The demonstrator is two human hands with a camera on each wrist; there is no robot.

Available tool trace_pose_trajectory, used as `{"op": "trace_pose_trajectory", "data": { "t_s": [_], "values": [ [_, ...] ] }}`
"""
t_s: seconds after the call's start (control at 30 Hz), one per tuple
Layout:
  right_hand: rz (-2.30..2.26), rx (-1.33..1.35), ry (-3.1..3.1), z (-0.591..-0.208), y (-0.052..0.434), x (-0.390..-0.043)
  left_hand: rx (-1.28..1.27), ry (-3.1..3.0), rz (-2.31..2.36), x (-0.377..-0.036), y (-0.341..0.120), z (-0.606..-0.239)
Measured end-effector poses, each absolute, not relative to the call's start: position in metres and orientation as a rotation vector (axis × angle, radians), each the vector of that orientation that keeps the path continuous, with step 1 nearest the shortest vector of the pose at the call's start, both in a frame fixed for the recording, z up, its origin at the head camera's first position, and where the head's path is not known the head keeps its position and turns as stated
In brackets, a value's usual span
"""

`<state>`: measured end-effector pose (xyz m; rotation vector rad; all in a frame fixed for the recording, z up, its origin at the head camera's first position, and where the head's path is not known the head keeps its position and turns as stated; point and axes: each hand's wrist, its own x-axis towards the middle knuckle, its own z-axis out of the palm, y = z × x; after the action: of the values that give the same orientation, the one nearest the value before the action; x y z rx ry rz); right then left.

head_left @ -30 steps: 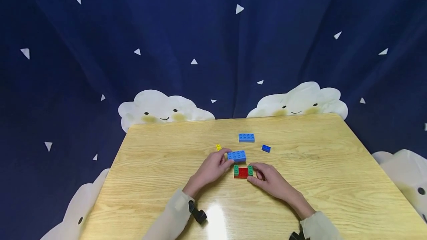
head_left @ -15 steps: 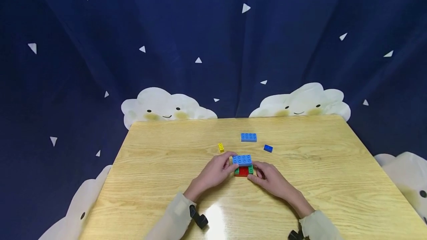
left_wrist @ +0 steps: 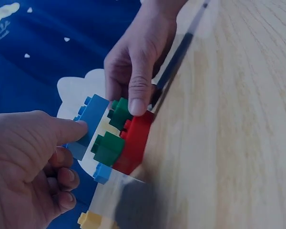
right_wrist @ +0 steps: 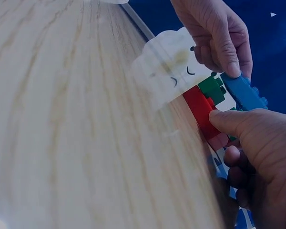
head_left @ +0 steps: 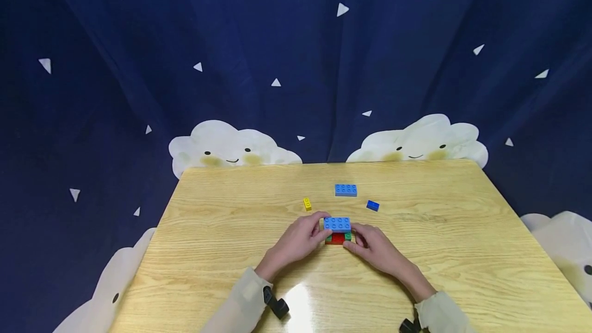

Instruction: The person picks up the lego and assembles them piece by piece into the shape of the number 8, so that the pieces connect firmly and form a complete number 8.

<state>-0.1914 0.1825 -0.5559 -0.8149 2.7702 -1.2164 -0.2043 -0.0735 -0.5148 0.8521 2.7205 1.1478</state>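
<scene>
We watch a left hand (head_left: 298, 238) pinch one eight-stud light-blue brick (head_left: 337, 224) just above two green bricks (left_wrist: 107, 150) — mostly hidden in the head view — atop one red brick (head_left: 338, 239), its end pinched by a right hand (head_left: 376, 250) whose forefinger tip we cannot see. Beyond lie a second light-blue brick (head_left: 346, 190), one yellow brick (head_left: 307, 204), one dark-blue brick (head_left: 372, 205).

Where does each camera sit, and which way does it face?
Head: worn there, looking forward and down at the wooden table; sleeves, left grip and right grip show.
Left wrist: worn there, facing the held blue eight-stud brick; left grip near, right grip beyond.
Right wrist: worn there, facing the red brick; right grip near, left grip beyond.
Both wrist views share these bricks.
</scene>
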Motion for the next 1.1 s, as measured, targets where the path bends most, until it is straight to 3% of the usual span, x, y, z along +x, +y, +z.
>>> {"op": "trace_pose_trajectory", "data": {
  "t_s": [1.1],
  "values": [
    [-1.145, -0.818, 2.851, -0.5576, 0.1801, -0.1909, 0.835, 2.764, 1.078, -0.1993, -0.0774, -0.5181]
  ]
}}
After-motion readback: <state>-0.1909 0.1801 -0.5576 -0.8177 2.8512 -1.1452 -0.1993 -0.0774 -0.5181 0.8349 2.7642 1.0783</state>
